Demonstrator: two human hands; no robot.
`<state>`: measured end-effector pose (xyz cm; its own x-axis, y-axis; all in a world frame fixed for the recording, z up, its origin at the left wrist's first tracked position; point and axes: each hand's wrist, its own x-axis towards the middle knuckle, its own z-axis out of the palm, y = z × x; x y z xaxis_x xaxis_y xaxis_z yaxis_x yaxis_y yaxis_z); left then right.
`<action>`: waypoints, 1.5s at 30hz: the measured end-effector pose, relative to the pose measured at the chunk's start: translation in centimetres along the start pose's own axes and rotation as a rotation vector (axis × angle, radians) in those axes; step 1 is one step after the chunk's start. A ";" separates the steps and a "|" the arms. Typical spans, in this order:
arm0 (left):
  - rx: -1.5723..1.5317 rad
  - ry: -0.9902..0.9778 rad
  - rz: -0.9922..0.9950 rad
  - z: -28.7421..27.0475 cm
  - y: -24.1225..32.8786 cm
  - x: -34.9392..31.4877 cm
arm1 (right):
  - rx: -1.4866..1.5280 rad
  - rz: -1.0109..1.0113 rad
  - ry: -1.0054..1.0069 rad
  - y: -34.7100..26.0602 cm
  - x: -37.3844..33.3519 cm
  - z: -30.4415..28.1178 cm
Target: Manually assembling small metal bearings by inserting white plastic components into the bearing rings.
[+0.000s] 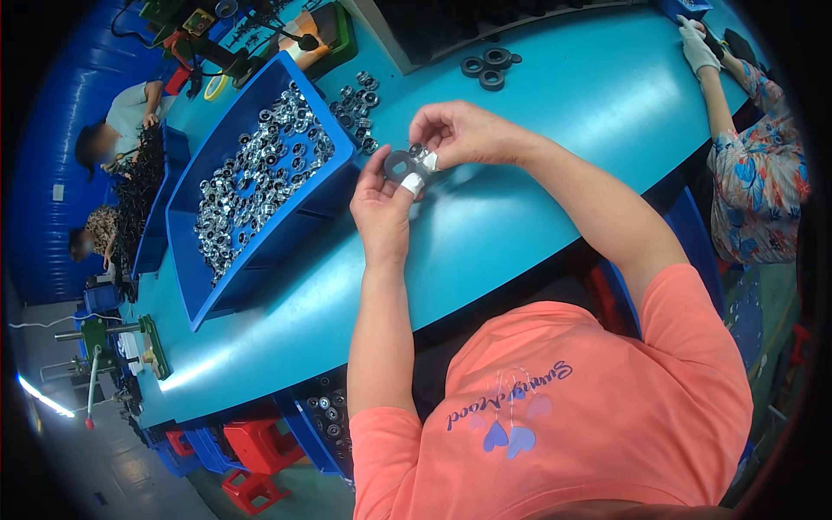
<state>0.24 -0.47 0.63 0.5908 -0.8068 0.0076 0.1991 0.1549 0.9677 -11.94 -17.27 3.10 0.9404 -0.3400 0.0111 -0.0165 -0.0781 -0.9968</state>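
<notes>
My left hand [381, 204] grips a dark round ring [399, 165] with an opening in its middle. In my right hand [464, 134] is a small shiny metal round part [418, 151], pinched close against the ring; whether the two touch I cannot tell. White tape wraps both thumbs. Both hands are above the turquoise table [485, 208], just right of a blue bin [260, 260] full of small shiny metal round parts with dark centres. Several more of these shiny parts [364, 100] lie on the table past the bin's edge.
Several dark rings [492, 80] lie at the table's far side. A person in a flowered shirt [754, 195] is at the right, with a white-gloved hand [698, 52] on the table. Another blue bin [321, 425] with round parts stands below the near edge, beside red stools [260, 444].
</notes>
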 end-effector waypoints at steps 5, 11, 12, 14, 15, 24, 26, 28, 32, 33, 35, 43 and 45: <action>0.066 -0.020 0.016 0.0 -0.3 0.0 | -0.055 -0.045 -0.021 -0.1 -0.1 0.5; 0.075 -0.035 0.047 0.4 0.0 -0.1 | -0.181 -0.050 0.072 -0.2 -0.1 1.0; 0.067 -0.023 0.055 0.5 0.1 -0.1 | -0.182 -0.058 0.078 -0.2 -0.1 1.0; 0.032 -0.037 0.014 0.0 -0.2 0.2 | -0.183 -0.074 0.089 0.1 0.0 1.0; 0.016 -0.044 -0.006 -0.3 -0.3 0.3 | -0.189 -0.099 0.094 0.2 0.0 1.1; -0.169 -0.095 -0.093 -0.7 -0.3 0.5 | -0.291 -0.300 0.202 0.2 -0.3 2.3; -0.095 -0.085 -0.060 -0.6 -0.5 0.5 | -0.354 -0.362 0.211 0.4 -0.5 2.6; -0.039 -0.054 -0.044 0.0 -0.6 0.4 | -0.338 -0.360 0.205 0.4 -0.6 3.3; -0.029 -0.013 -0.009 -0.4 -0.7 0.4 | -0.085 -0.137 0.147 -0.1 -0.5 2.9; -0.020 -0.023 0.013 -0.2 -0.6 0.4 | -0.036 -0.056 0.146 -0.3 -0.4 2.6; -0.003 -0.041 0.056 0.1 -0.4 0.2 | -0.085 -0.031 0.082 1.2 -0.1 2.0; 0.219 0.097 0.151 0.1 -1.0 0.2 | -0.215 -0.234 0.160 1.3 -0.3 3.5; 0.215 0.096 0.099 -0.1 -0.4 -0.1 | -0.247 -0.256 0.201 0.8 -0.7 4.0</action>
<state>0.13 -0.38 0.23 0.6729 -0.7341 0.0909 -0.0285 0.0971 0.9949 -11.28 -13.31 1.98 0.8398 -0.4548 0.2965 0.1056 -0.3989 -0.9109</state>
